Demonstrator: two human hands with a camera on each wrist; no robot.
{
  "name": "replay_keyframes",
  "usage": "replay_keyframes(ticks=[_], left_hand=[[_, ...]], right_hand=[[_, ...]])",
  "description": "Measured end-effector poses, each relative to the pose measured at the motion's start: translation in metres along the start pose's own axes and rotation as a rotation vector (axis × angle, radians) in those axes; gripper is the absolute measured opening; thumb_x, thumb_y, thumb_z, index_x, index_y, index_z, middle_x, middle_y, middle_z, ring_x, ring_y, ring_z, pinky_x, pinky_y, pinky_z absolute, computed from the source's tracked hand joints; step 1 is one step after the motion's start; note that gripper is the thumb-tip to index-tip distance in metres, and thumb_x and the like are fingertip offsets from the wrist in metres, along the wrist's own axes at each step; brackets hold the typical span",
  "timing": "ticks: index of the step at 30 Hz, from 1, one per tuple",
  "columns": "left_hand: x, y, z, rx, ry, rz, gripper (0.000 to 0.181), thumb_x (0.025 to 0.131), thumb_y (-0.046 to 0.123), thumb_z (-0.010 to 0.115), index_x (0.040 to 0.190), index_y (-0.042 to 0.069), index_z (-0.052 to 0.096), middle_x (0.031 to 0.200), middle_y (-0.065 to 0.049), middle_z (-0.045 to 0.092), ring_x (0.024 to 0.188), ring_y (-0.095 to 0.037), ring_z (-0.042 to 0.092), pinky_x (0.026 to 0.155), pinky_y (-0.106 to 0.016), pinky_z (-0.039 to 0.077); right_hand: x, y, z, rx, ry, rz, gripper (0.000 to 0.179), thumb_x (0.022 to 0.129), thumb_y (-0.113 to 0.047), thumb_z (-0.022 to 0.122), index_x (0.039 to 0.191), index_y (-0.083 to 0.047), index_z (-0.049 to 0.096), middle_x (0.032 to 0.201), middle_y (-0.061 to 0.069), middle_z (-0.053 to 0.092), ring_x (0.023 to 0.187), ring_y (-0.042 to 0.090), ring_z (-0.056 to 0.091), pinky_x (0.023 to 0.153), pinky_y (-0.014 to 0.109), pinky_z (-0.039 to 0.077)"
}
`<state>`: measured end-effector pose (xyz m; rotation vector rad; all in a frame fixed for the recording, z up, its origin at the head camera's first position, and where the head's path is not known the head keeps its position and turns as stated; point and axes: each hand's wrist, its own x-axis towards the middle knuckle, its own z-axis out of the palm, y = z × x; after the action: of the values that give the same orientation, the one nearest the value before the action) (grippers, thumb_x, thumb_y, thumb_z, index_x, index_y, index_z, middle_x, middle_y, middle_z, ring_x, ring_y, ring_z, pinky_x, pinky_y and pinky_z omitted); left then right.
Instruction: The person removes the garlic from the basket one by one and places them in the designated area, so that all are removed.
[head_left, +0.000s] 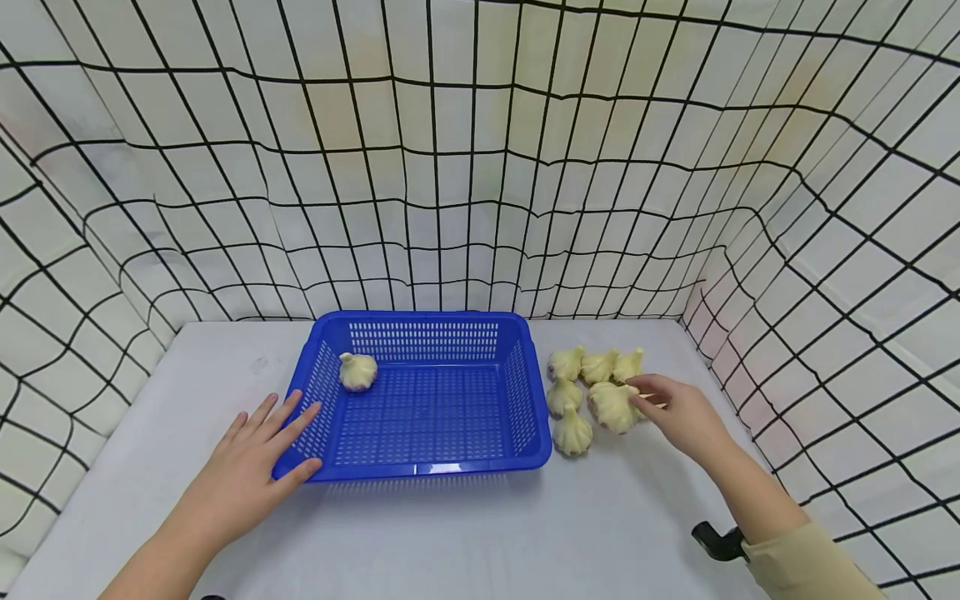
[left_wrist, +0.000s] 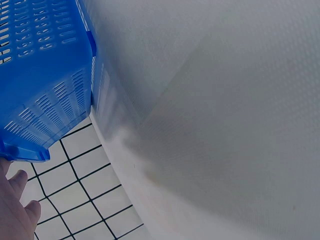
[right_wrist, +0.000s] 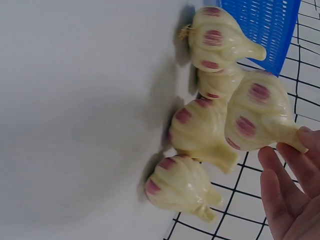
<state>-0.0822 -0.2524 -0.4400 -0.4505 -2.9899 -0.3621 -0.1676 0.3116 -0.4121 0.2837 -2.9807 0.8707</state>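
Note:
A blue plastic basket (head_left: pixel 420 417) with slotted walls stands on the white table. One garlic bulb (head_left: pixel 358 372) lies inside it, near the left wall. My left hand (head_left: pixel 251 467) has its fingers spread straight and rests on the basket's left rim. Over on the right, my right hand (head_left: pixel 684 414) pinches a garlic bulb (head_left: pixel 613 407) by its stem between thumb and fingers. In the right wrist view, this purple-marked bulb (right_wrist: pixel 260 112) hangs above the others. More garlic bulbs (head_left: pixel 572 432) sit to the right of the basket, some partly hidden behind the held one.
Black netting (head_left: pixel 472 183) over white sheeting walls the table at the back and both sides. The white tabletop (head_left: pixel 450 533) stretches in front of the basket. A black strap-like piece (head_left: pixel 717 542) sticks out by the right sleeve (head_left: pixel 810 562).

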Motion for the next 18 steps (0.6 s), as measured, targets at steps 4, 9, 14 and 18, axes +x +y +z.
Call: replay_keyframes(ticks=[4, 9, 14, 18], left_hand=[[0.000, -0.001, 0.001, -0.001, 0.011, 0.003, 0.076, 0.096, 0.053, 0.057, 0.158, 0.019, 0.029, 0.161, -0.020, 0.024, 0.151, -0.038, 0.001, 0.117, -0.047, -0.017], [-0.001, -0.001, 0.002, -0.009, 0.015, 0.005, 0.075, 0.097, 0.052, 0.057, 0.158, 0.020, 0.028, 0.162, -0.019, 0.023, 0.151, -0.038, 0.000, 0.117, -0.047, -0.018], [-0.001, -0.001, 0.001, -0.013, 0.024, 0.011, 0.075, 0.096, 0.051, 0.058, 0.158, 0.019, 0.029, 0.161, -0.020, 0.024, 0.151, -0.039, 0.003, 0.118, -0.047, -0.017], [0.000, -0.001, 0.001, -0.012, 0.029, 0.010, 0.075, 0.096, 0.051, 0.058, 0.158, 0.019, 0.029, 0.161, -0.019, 0.024, 0.151, -0.038, 0.002, 0.118, -0.047, -0.016]], right_hand=[[-0.003, 0.006, 0.003, -0.031, -0.030, 0.017, 0.035, 0.096, -0.031, 0.067, 0.124, -0.010, 0.067, 0.112, 0.007, 0.072, 0.101, 0.029, 0.068, 0.076, 0.045, 0.057], [-0.005, 0.013, 0.008, -0.047, -0.068, 0.025, 0.035, 0.096, -0.030, 0.067, 0.125, -0.011, 0.067, 0.113, 0.006, 0.072, 0.101, 0.028, 0.067, 0.076, 0.045, 0.056], [-0.005, 0.017, 0.014, -0.049, -0.098, 0.030, 0.035, 0.096, -0.029, 0.067, 0.125, -0.011, 0.067, 0.113, 0.006, 0.072, 0.101, 0.027, 0.067, 0.074, 0.041, 0.055], [-0.005, 0.018, 0.018, -0.047, -0.111, 0.024, 0.034, 0.096, -0.030, 0.067, 0.125, -0.012, 0.068, 0.112, 0.004, 0.072, 0.100, 0.026, 0.067, 0.071, 0.038, 0.054]])
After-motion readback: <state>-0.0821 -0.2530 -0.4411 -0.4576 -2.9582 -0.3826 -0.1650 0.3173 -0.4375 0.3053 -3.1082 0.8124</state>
